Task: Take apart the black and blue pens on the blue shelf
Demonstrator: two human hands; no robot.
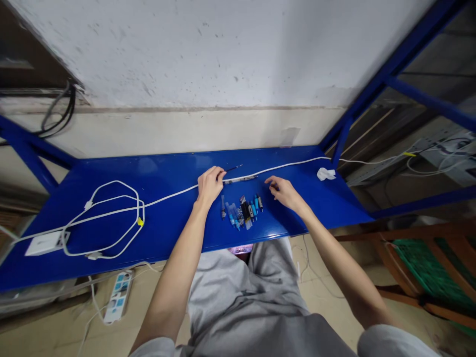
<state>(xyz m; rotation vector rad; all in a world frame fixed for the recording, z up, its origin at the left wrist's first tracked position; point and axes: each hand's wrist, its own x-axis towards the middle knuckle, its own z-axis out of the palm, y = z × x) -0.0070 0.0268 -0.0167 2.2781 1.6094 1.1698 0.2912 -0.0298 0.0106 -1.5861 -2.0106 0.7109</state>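
Note:
My left hand (210,185) is closed in a pinch around a thin dark pen refill (234,168), its tip pointing right. Just below, one or more slim clear-and-dark pens (243,179) lie along the white cable. My right hand (284,192) hovers to the right with its index finger stretched and the other fingers bent, and nothing visible in it. Between my forearms sit pen parts in a loose row: clear barrels (223,206), light blue pieces (235,220), dark refills (244,210) and blue grip parts (256,203). Small details of the parts are too fine to make out.
A white cable (171,196) crosses the blue table (174,228), and a looped white cord (111,183) lies left near a white box (46,243). Crumpled tissue (326,173) rests at right. A power strip (118,296) is on the floor.

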